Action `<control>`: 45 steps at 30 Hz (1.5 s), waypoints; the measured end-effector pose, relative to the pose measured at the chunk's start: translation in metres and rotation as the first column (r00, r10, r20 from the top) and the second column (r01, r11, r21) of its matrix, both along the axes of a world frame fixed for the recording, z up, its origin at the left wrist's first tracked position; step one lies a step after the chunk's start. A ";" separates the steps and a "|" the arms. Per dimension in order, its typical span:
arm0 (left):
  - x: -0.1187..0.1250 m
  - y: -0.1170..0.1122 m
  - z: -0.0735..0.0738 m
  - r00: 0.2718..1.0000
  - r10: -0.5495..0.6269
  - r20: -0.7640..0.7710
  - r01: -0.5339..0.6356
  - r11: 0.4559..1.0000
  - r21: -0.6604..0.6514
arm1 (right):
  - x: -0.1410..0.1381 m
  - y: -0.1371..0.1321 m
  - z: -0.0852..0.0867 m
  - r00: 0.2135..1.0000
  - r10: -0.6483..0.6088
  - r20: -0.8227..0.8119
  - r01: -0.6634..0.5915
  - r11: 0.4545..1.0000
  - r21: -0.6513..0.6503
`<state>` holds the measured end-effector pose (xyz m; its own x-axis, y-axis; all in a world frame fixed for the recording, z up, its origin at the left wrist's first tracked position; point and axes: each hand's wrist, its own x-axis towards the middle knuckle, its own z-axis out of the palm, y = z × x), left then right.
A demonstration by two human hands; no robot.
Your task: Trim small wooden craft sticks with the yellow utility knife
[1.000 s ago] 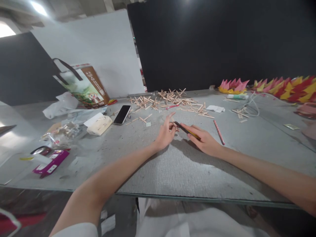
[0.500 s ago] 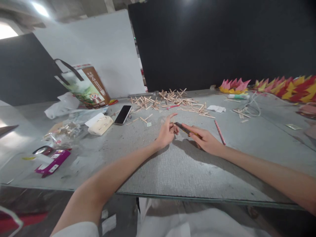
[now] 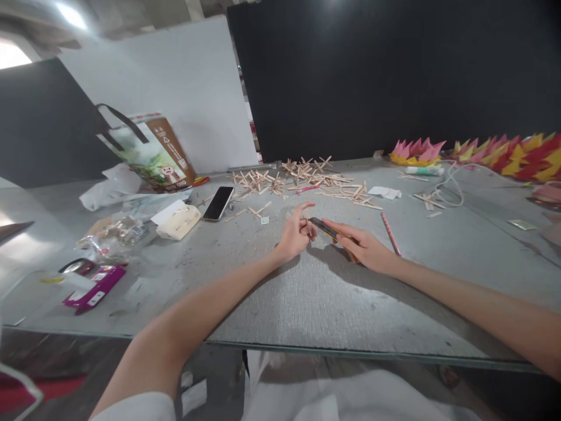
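Note:
My right hand (image 3: 366, 250) is wrapped round a black and yellow utility knife (image 3: 326, 228), its tip pointing left. That tip meets the curled fingers of my left hand (image 3: 295, 235). One finger of the left hand is stretched up and away while the others are bent in. Whatever the left fingers pinch is too small to name. Both hands are just above the grey table (image 3: 280, 310). Beyond them lies a loose pile of flat wooden sticks (image 3: 307, 175), several of them joined into crosses. To the right of my right hand lies a pink patterned pencil (image 3: 390, 234).
On the left are a phone (image 3: 218, 203), a cream pouch (image 3: 179, 222), a purple packet (image 3: 94, 289), clear plastic bags (image 3: 114, 234) and a printed carrier bag (image 3: 158, 152). Folded-paper pieces (image 3: 416, 153), a glue stick (image 3: 423, 171) and a white cable (image 3: 456, 190) lie at the right.
The knife and both hands have barely shifted. My left hand's curled fingers and the knife tip have moved very slightly; everything else looks the same.

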<state>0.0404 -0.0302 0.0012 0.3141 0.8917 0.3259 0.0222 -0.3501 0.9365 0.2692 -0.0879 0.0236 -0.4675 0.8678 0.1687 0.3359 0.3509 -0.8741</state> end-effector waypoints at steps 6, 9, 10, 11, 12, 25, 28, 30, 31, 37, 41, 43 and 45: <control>-0.001 -0.002 0.003 1.000 0.002 -0.021 -0.002 1.000 -0.013 | 0.001 0.000 0.001 0.999 0.014 -0.029 -0.016 0.998 -0.058; -0.001 -0.003 0.003 1.000 -0.001 -0.023 0.000 1.000 -0.016 | 0.002 0.001 0.000 0.999 0.014 -0.043 -0.018 0.995 -0.102; -0.001 -0.003 0.003 1.000 0.000 -0.020 -0.001 1.000 -0.017 | 0.003 0.002 -0.001 0.999 0.014 -0.048 -0.019 0.994 -0.110; -0.001 -0.003 0.003 1.000 0.001 -0.016 -0.001 1.000 -0.020 | 0.003 0.003 -0.001 0.998 0.015 -0.053 -0.021 0.993 -0.117; -0.001 -0.003 0.003 1.000 0.000 -0.011 0.000 1.000 -0.023 | 0.004 0.004 -0.002 0.998 0.020 -0.059 -0.027 0.992 -0.122; 0.003 -0.007 0.006 0.999 -0.028 -0.017 0.028 0.999 0.019 | 0.004 0.007 -0.004 1.000 -0.022 0.001 0.022 1.000 0.018; 0.005 -0.006 0.006 1.000 -0.008 0.009 0.008 1.000 -0.006 | 0.004 0.004 -0.003 0.999 -0.034 0.012 0.033 0.998 0.050; 0.005 -0.006 0.006 1.000 0.010 0.018 -0.010 1.000 -0.019 | 0.003 0.003 -0.002 0.997 -0.074 0.012 0.072 0.991 0.111; 0.005 -0.006 0.006 1.000 0.018 0.017 -0.018 1.000 -0.022 | 0.003 0.002 -0.001 0.995 -0.094 0.014 0.091 0.983 0.159; 0.005 -0.007 0.007 0.998 0.062 -0.016 -0.062 0.998 -0.008 | -0.002 0.003 -0.001 0.993 -0.076 0.094 0.035 0.925 0.379; 0.004 -0.007 0.007 0.997 0.069 -0.015 -0.069 0.998 -0.001 | -0.002 0.005 -0.004 0.992 -0.070 0.107 0.021 0.917 0.398; 0.004 -0.006 0.006 0.997 0.070 -0.016 -0.070 0.998 0.001 | -0.002 0.006 -0.005 0.992 -0.072 0.100 0.026 0.916 0.400; 0.004 -0.007 0.007 0.997 0.072 -0.022 -0.072 0.997 0.006 | -0.002 0.006 -0.006 0.992 -0.074 0.100 0.027 0.916 0.401</control>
